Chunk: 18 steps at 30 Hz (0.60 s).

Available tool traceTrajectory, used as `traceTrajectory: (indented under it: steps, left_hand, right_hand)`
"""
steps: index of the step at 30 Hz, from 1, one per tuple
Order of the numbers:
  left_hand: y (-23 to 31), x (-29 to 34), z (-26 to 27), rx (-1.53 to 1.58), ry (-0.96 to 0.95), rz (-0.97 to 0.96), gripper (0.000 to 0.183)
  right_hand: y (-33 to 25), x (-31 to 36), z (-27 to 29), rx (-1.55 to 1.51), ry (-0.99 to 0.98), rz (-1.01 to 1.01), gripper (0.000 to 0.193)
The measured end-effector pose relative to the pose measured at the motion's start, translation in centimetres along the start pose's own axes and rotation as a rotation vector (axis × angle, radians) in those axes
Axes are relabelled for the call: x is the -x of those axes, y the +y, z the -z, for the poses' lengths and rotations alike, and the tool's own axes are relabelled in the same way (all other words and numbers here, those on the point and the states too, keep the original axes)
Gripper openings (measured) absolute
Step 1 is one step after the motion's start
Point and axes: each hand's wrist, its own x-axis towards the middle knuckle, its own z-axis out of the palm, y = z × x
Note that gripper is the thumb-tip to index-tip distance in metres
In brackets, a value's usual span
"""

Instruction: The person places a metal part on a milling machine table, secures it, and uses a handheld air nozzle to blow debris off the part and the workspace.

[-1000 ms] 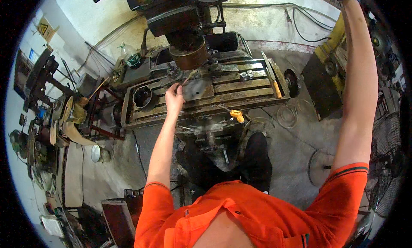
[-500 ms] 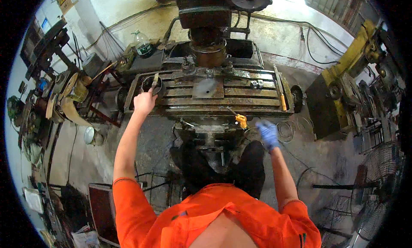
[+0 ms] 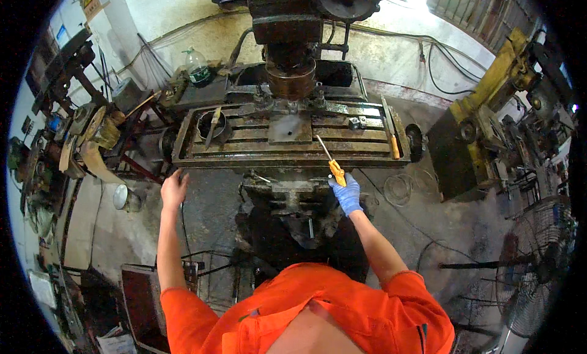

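Note:
A yellow air blow gun [image 3: 336, 169] with a thin metal nozzle is in my right hand [image 3: 348, 196], which wears a blue glove. Its nozzle points up and left over the front edge of the slotted milling machine table [image 3: 244, 151]. My bare left hand [image 3: 174, 189] hangs by the table's front left corner, holding nothing, its fingers loosely bent and apart. A brush [image 3: 214, 126] leans across a dark round pot [image 3: 203, 125] on the table's left. Mid-table lies a flat metal plate [image 3: 290, 130] with a small hole, below the machine's spindle head [image 3: 291, 78].
Small metal blocks [image 3: 358, 122] and a file with an orange handle [image 3: 394, 147] lie at the table's right. A metal bucket [image 3: 125, 198] stands on the floor at left. A coiled hose [image 3: 398, 189] and a fan [image 3: 532, 274] are at right.
My left hand has let go of the brush and drawn back toward me, leftward. My right hand has moved left and taken hold of the blow gun.

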Motion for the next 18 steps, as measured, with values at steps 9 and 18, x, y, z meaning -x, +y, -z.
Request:
traceTrajectory:
  steps: [9, 18]
  left_hand:
    - [-4.8, 6.8, -0.1, 0.124, -0.184, 0.206, 0.029]
    - [-3.6, 7.6, 0.2, 0.279, -0.131, 0.149, 0.031]
  right_hand:
    - [-16.2, 0.9, 6.1, 1.005, -0.309, 0.351, 0.048]
    - [-20.2, -9.5, -2.8, 1.027, -0.244, 0.206, 0.036]
